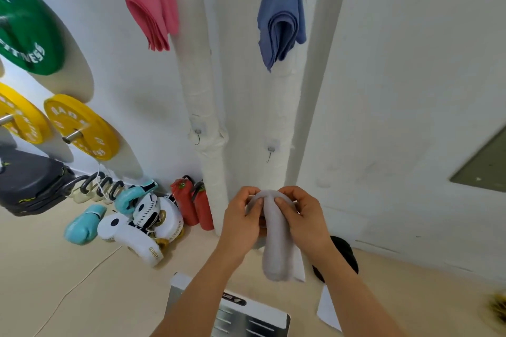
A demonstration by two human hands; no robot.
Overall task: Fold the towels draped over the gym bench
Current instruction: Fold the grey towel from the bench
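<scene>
Grey towel [278, 238] pinched at top fold by left hand [241, 223] and right hand [304, 220], hanging free, probably to even edges.

Boxing gloves [85, 224] on beige floor [54, 268].

1 head-worn wide-angle view, facing forward and down, close above both hands [273, 216]

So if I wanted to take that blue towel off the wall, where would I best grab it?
Probably high up, just under its hook, coming straight from the front. The blue towel hangs from a single point at the top, so its layers gather narrow there, while lower down they fan into loose edges and a trailing corner that would slip apart in your hand.
</scene>
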